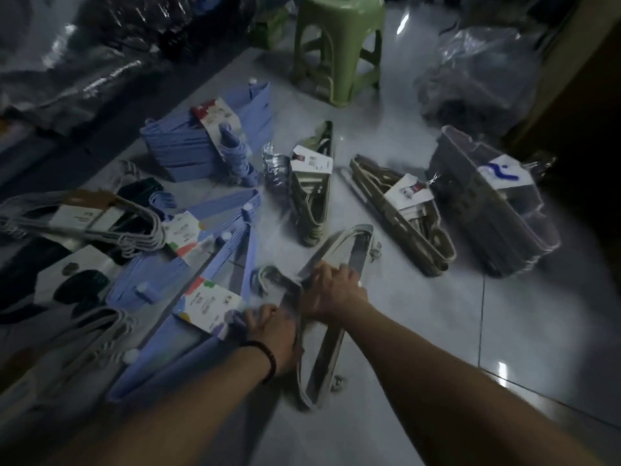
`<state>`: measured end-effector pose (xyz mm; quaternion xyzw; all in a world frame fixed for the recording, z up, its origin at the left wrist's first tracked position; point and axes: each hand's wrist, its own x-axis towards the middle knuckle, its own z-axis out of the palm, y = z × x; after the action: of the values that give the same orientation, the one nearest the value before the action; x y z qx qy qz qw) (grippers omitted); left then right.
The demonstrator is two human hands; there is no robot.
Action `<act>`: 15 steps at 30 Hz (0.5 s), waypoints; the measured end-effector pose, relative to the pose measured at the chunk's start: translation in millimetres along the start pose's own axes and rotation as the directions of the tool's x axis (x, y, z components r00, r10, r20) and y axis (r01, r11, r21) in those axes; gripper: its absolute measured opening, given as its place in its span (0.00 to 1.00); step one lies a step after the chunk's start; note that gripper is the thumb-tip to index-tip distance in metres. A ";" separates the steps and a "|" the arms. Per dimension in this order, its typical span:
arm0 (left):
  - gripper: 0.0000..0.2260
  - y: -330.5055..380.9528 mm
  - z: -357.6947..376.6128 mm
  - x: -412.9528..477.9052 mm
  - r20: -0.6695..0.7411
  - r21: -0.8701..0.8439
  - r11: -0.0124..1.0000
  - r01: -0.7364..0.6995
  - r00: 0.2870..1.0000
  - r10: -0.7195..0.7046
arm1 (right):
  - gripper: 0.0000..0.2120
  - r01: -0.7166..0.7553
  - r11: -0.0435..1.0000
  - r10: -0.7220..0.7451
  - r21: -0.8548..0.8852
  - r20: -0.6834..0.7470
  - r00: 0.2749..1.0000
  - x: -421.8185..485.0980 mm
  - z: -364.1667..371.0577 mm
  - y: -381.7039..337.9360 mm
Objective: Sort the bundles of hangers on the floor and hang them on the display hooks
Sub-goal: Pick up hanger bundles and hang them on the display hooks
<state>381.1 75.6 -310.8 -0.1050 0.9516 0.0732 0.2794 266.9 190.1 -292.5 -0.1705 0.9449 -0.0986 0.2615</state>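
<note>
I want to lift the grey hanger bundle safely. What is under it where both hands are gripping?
Mostly bare floor tile shows through the grey hanger bundle. Its left edge meets a blue hanger bundle. The left hand and right hand hide the middle.

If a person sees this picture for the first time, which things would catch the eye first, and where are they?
Probably the two hands in the lower centre: the left hand and right hand both grip a grey hanger bundle on the shiny tiled floor. Next, the blue hanger bundles spread on the left, and the green plastic stool standing at the top centre.
</note>
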 end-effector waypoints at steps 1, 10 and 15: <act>0.24 8.7 0.5 -6.3 0.033 0.029 0.999 -0.025 0.999 0.024 | 0.45 0.015 1.000 -0.014 -0.014 0.021 1.000 -6.9 0.6 8.7; 0.28 50.3 4.3 -0.9 0.033 0.162 0.937 -0.310 0.951 0.309 | 0.53 0.096 0.976 -0.098 -0.194 -0.003 0.995 -6.5 4.4 105.7; 0.22 32.2 -8.0 -13.1 -0.041 0.070 0.962 -0.263 0.963 0.266 | 0.54 0.099 0.959 -0.092 -0.265 0.040 0.995 -19.4 -4.4 109.7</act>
<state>379.9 107.2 -294.4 0.0300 0.9656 0.0767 0.2467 250.5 299.0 -310.2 -0.2508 0.9366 0.0193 0.2438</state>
